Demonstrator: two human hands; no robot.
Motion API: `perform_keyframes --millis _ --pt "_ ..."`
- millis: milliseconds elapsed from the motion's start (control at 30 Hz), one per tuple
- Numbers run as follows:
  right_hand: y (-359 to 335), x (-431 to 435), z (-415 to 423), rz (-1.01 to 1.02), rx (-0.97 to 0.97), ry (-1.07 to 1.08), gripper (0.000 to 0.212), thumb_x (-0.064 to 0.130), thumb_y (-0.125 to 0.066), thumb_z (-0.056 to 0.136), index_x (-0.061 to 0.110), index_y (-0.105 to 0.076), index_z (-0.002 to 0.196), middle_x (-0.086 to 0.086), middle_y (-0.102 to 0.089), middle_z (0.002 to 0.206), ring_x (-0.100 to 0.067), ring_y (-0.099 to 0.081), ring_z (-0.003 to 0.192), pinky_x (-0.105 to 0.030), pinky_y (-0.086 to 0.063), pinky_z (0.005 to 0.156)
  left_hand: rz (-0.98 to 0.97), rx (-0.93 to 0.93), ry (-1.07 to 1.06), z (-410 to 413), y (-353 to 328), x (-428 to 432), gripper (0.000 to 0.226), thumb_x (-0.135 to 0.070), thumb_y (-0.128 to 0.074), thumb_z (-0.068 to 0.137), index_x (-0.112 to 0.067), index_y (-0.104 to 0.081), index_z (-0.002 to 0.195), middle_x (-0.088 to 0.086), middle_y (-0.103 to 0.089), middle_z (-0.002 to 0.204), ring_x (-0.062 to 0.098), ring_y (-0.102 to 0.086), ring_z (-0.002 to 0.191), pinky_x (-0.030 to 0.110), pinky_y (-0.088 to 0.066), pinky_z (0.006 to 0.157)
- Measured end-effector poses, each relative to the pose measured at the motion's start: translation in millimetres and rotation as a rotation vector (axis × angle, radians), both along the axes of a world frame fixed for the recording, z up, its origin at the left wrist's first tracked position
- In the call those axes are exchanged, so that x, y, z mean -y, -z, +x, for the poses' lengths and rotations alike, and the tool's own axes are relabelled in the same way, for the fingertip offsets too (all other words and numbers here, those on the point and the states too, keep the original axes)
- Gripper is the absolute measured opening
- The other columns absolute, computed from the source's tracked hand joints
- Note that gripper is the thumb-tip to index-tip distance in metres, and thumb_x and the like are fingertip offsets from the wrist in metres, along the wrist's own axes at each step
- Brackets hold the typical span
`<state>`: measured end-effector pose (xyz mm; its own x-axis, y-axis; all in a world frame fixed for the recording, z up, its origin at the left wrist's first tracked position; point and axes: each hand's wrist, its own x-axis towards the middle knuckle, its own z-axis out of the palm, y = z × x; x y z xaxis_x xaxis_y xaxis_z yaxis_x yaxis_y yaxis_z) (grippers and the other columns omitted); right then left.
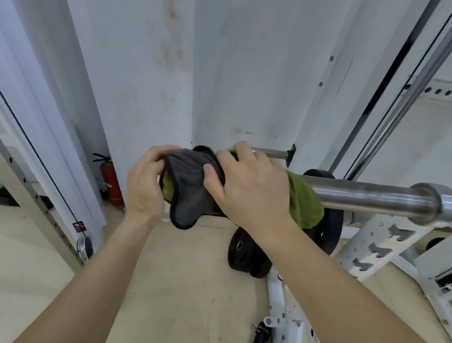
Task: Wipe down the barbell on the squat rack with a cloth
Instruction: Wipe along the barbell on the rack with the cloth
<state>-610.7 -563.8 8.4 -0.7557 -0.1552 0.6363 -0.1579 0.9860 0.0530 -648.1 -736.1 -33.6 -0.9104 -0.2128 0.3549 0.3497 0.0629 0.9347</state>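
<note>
The steel barbell [366, 195] lies across the white squat rack [382, 245], its sleeve end pointing left toward me. A cloth [190, 186], grey on one side and green on the other, is wrapped over that sleeve end. My right hand [249, 186] grips the cloth around the bar from above, thumb pressed into the grey fabric. At the tip of the bar, my left hand [145, 186] holds the cloth's loose grey end with curled fingers. The bar's tip is hidden under the cloth.
Black weight plates [247, 257] lean on the floor below the bar, another plate [330, 229] hangs on a rack peg. A red fire extinguisher [111, 181] stands by the white wall. A second rack upright [30, 173] runs along the left. A chrome guide rod [423, 82] rises at right.
</note>
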Motion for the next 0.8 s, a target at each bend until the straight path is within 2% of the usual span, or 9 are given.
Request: perform_keyframes --millis 67,133,200,300,400,500,600,700,800 --pt "0.1 -30.8 4.7 0.002 0.015 0.048 0.046 0.053 -0.037 0.096 0.022 -0.071 0.096 -0.003 -0.062 0.091 -0.030 -0.062 0.075 -0.038 -0.042 0.063 -0.169 -0.051 -0.020 1.2 -25.0 -5.8 0.036 -0.014 -0.039 0.091 -0.019 -0.074 0.094 -0.006 -0.073 0.103 0.017 -0.067 0.102 0.035 -0.053 0.092" --pt "-0.4 -64.9 10.4 0.022 0.011 0.100 0.046 0.053 -0.035 0.098 0.024 -0.071 0.100 -0.002 -0.062 0.092 -0.029 -0.062 0.077 -0.037 -0.040 0.065 -0.520 -0.032 0.048 12.5 -59.0 -25.0 0.038 -0.035 -0.036 0.091 -0.029 -0.073 0.094 -0.011 -0.072 0.103 0.015 -0.064 0.101 0.031 -0.050 0.090" --pt "-1.7 -100.0 17.1 0.029 0.002 0.135 0.044 0.051 -0.036 0.099 0.026 -0.071 0.105 -0.001 -0.063 0.094 -0.027 -0.062 0.078 -0.035 -0.039 0.067 -0.885 0.043 0.118 27.2 -85.3 -61.3 0.036 -0.047 -0.038 0.096 -0.035 -0.069 0.111 -0.013 -0.069 0.104 0.018 -0.061 0.102 0.034 -0.047 0.085" --pt "-2.3 -154.7 29.2 0.025 -0.004 0.225 0.044 0.048 -0.035 0.100 0.024 -0.071 0.106 -0.001 -0.065 0.097 -0.030 -0.062 0.082 -0.040 -0.042 0.081 -1.206 -0.023 0.194 35.5 -91.0 -132.9 0.040 -0.053 -0.034 0.102 -0.038 -0.058 0.131 -0.004 -0.065 0.111 0.025 -0.060 0.107 0.035 -0.045 0.083" --pt "2.7 -209.5 41.9 0.066 -0.028 0.371 0.046 0.045 -0.031 0.101 0.022 -0.071 0.107 -0.003 -0.066 0.106 -0.031 -0.062 0.094 -0.049 -0.034 0.108 -1.248 -0.134 0.239 35.1 -86.8 -201.0 0.043 -0.050 -0.035 0.102 -0.026 -0.068 0.115 0.002 -0.052 0.097 0.026 -0.057 0.095 0.040 -0.051 0.079" --pt "6.6 -236.5 47.8 0.054 -0.047 0.429 0.041 0.040 -0.034 0.102 0.019 -0.069 0.108 -0.004 -0.065 0.111 -0.032 -0.061 0.102 -0.052 -0.025 0.115 -1.244 -0.060 0.366 37.3 -86.9 -245.3 0.035 -0.044 -0.037 0.101 -0.014 -0.052 0.112 0.005 -0.053 0.104 0.028 -0.057 0.091 0.040 -0.048 0.075" --pt "8.6 -223.7 44.2 -0.065 -0.091 0.370 0.039 0.034 -0.037 0.102 0.011 -0.069 0.099 -0.009 -0.064 0.108 -0.034 -0.058 0.093 -0.048 -0.042 0.095 -1.309 -0.099 0.324 35.0 -78.8 -237.7 0.026 -0.041 -0.032 0.103 -0.016 -0.039 0.104 0.004 -0.061 0.091 0.028 -0.059 0.080 0.038 -0.045 0.068" --pt "7.4 -179.7 36.8 -0.098 -0.104 0.304 0.043 0.036 -0.035 0.103 0.013 -0.071 0.097 -0.008 -0.065 0.108 -0.033 -0.057 0.088 -0.044 -0.042 0.082 -1.373 -0.183 0.197 33.7 -74.2 -185.1 0.030 -0.042 -0.027 0.105 -0.017 -0.042 0.110 0.003 -0.061 0.081 0.031 -0.058 0.072 0.038 -0.046 0.069" --pt "5.7 -105.8 24.6 -0.074 -0.099 0.198 0.043 0.037 -0.036 0.103 0.014 -0.071 0.096 -0.010 -0.065 0.101 -0.035 -0.058 0.080 -0.044 -0.042 0.076 -1.505 -0.176 0.080 29.5 -70.4 -115.3 0.053 -0.044 0.000 0.096 -0.019 -0.044 0.110 0.000 -0.062 0.082 0.029 -0.047 0.066 0.043 -0.043 0.088"
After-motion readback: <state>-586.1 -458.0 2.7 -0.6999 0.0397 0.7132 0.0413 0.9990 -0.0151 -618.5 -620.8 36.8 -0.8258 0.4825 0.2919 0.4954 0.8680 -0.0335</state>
